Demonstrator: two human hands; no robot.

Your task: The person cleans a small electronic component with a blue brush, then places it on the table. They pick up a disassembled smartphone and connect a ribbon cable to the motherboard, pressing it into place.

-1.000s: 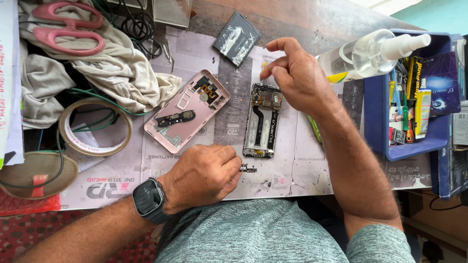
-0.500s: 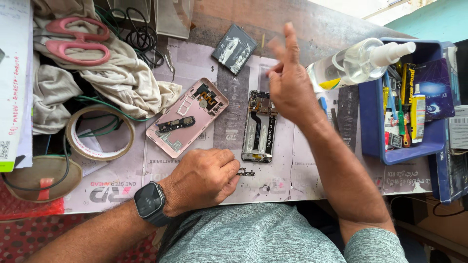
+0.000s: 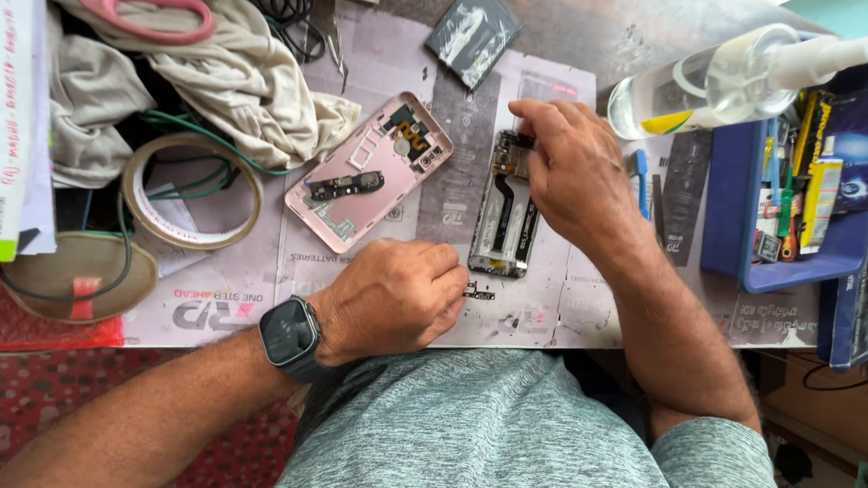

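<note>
Head view: looking straight down at a repair surface (image 3: 579,307) covered by a printed grey mat.
Right hand (image 3: 579,176): fingers (image 3: 533,116) bent down onto the top end of the open phone frame (image 3: 504,217); whether they pinch a part there, cannot tell.
Left hand (image 3: 393,298): loosely curled, knuckles up, resting on the mat; fingertips just beside a small dark part (image 3: 479,292); nothing visibly gripped.
Phone frame: lies mid-mat between the two hands; long axis runs near-to-far, slightly tilted, top end away from the person.
Pink back cover (image 3: 366,172): left of the frame, inside up, long axis diagonal, a dark strip board lying in it.
Wrist: dark smartwatch (image 3: 289,333) on the left arm.
Packages: clear spray bottle (image 3: 723,77) with a yellow label patch, lying on its side far right; blue tray (image 3: 750,262) of small tools and tubes beneath it; dark foil-wrapped flat pack (image 3: 472,36) at the far edge.
Left side: tape roll (image 3: 192,190), beige cloth (image 3: 244,72), pink-handled scissors (image 3: 154,18).
</note>
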